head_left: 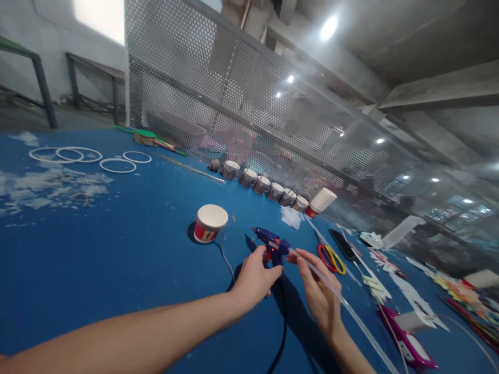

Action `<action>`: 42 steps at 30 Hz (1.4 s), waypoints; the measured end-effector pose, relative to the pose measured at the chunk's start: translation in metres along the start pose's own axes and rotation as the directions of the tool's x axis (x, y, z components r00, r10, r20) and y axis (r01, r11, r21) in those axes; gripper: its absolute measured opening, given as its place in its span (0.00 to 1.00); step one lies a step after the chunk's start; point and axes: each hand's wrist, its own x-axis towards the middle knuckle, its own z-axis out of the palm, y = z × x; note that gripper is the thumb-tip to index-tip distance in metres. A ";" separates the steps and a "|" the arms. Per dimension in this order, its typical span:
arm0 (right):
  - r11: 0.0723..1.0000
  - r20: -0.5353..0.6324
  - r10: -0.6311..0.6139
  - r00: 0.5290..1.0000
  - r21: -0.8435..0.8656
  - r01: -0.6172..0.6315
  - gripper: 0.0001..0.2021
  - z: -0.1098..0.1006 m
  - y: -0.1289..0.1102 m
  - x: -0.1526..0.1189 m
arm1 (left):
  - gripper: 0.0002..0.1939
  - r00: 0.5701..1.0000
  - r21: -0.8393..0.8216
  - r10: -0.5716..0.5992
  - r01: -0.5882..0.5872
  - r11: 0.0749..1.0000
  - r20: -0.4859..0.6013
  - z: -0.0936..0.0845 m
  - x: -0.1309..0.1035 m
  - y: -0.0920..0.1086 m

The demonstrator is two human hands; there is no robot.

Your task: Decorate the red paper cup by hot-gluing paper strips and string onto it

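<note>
A blue hot glue gun with an orange-red trigger is gripped in my left hand, its nozzle pointing up and left. Behind it, my right hand pinches a long clear glue stick at the rear of the gun. The stick runs down to the lower right. A red and white paper cup stands upright to the left of the nozzle, with a thin wire beside it. A black cord hangs from the gun's handle.
Several wrapped cups line the perforated metal screen, with stacked cups at their right end. Scissors, a phone and a purple device lie right. White rings and scraps lie left on the blue table.
</note>
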 end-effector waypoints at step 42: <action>1.000 -0.110 -0.012 0.994 -0.016 0.010 0.14 0.003 0.011 -0.009 | 0.10 0.965 -0.048 0.192 -0.203 0.978 -0.180 -0.003 -0.007 -0.002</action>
